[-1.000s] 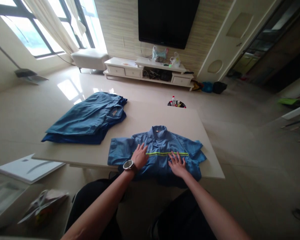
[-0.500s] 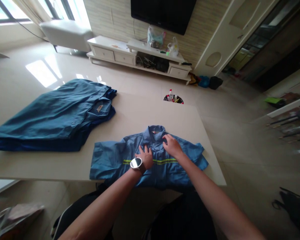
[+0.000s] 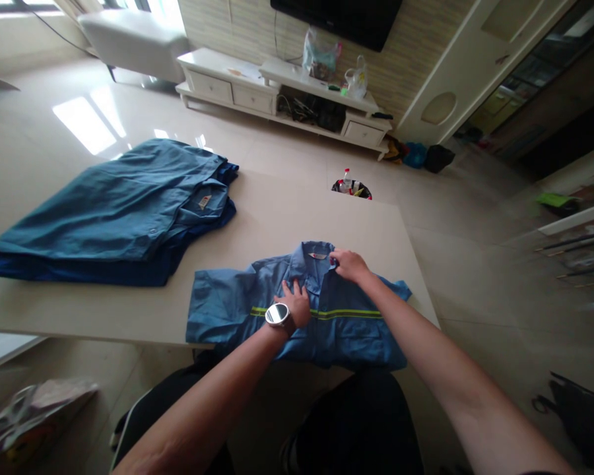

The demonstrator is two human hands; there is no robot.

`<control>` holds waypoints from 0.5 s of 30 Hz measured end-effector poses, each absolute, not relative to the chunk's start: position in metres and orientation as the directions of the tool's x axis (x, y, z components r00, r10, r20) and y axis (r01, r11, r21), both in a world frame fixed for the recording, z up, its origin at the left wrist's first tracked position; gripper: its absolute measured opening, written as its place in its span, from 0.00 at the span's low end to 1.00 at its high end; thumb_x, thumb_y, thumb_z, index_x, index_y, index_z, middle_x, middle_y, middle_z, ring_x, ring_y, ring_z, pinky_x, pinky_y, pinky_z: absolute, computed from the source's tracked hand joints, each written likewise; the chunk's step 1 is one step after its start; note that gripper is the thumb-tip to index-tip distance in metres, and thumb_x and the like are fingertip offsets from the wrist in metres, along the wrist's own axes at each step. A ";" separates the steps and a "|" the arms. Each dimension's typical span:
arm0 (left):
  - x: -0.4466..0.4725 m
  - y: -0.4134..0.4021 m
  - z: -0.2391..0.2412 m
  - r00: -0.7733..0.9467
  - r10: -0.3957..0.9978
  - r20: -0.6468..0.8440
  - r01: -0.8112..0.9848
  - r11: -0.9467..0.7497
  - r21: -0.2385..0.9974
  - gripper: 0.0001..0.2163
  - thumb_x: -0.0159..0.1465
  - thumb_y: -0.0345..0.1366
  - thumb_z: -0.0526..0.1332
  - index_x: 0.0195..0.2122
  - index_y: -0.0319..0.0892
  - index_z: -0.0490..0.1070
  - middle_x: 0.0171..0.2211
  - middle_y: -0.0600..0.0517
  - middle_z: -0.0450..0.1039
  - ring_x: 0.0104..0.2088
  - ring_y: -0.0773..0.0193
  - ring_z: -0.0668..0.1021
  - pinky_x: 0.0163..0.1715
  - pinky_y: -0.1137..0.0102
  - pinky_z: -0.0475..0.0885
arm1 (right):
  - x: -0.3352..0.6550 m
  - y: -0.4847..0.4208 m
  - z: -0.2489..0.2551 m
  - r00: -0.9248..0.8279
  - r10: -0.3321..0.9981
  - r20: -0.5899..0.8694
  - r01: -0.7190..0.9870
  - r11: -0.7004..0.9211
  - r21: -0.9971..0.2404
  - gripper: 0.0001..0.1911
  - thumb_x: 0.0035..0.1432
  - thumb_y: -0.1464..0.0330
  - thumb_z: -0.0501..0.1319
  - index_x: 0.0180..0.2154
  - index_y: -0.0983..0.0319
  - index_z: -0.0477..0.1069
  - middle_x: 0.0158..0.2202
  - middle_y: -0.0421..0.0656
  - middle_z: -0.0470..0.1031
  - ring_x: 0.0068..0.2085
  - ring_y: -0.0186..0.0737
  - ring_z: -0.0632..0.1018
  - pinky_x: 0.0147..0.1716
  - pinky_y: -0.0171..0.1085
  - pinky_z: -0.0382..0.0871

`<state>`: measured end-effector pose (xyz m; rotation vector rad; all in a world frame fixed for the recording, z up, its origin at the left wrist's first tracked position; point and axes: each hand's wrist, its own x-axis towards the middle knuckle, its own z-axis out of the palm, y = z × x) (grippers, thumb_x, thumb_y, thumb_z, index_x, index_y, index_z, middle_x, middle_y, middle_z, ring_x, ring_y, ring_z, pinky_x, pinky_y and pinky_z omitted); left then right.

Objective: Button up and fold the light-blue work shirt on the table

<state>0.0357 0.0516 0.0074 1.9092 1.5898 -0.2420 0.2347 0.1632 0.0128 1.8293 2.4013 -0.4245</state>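
Note:
A blue work shirt (image 3: 351, 333) with a yellow-green stripe across its chest lies on the table, collar pointing away from me and lower part at the near edge. My left hand (image 3: 296, 303), with a round watch on the wrist, rests flat on the chest beside the front opening, fingers spread. Pinched in my right hand (image 3: 349, 265) is the right side of the collar, pulled outward so that the neck stands apart and a white label shows inside. To the left lies a stack of folded blue garments (image 3: 103, 204).
The pale table (image 3: 287, 204) reaches left under the stack. Past its far edge stands a bin (image 3: 361, 189) with a bottle in it. A white TV cabinet (image 3: 212, 82) runs along the wall. A plastic bag (image 3: 34, 422) is on the floor at lower left.
My right hand has moved up and outward with the collar edge, opening the neck wider. My left hand stays flat on the shirt's chest. The view has shifted slightly.

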 end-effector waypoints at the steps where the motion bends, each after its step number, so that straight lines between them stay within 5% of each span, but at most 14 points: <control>1: 0.036 0.051 0.007 0.252 0.824 -0.507 0.934 -0.070 0.351 0.34 0.65 0.36 0.58 0.73 0.37 0.56 0.76 0.34 0.42 0.73 0.22 0.47 0.59 0.27 0.62 | 0.242 0.157 0.010 -0.241 0.946 -0.214 0.962 0.204 -0.184 0.15 0.57 0.75 0.58 0.42 0.58 0.78 0.46 0.44 0.80 0.46 0.43 0.77 0.45 0.36 0.68; 8: 0.039 0.052 -0.005 0.244 0.845 -0.476 0.942 -0.090 0.324 0.32 0.66 0.40 0.58 0.71 0.41 0.60 0.75 0.36 0.45 0.72 0.21 0.50 0.55 0.26 0.66 | 0.277 0.133 -0.018 -0.031 0.953 -0.300 0.944 -0.071 -0.321 0.13 0.56 0.71 0.59 0.41 0.64 0.79 0.34 0.43 0.81 0.34 0.38 0.78 0.35 0.33 0.70; 12: 0.042 0.053 -0.012 0.235 0.871 -0.432 0.936 -0.083 0.341 0.32 0.65 0.42 0.59 0.71 0.44 0.62 0.75 0.35 0.47 0.71 0.19 0.53 0.51 0.22 0.64 | 0.280 0.143 -0.023 0.050 0.949 -0.312 0.936 -0.154 -0.316 0.16 0.63 0.66 0.55 0.35 0.64 0.80 0.35 0.46 0.81 0.38 0.42 0.80 0.39 0.36 0.71; 15: 0.045 0.052 -0.014 0.226 0.866 -0.446 0.939 -0.072 0.337 0.33 0.64 0.42 0.59 0.71 0.44 0.61 0.75 0.35 0.47 0.71 0.18 0.52 0.51 0.21 0.63 | 0.269 0.149 -0.026 0.115 0.958 -0.265 0.936 -0.193 -0.293 0.20 0.66 0.57 0.57 0.42 0.66 0.78 0.43 0.51 0.80 0.45 0.45 0.79 0.46 0.38 0.71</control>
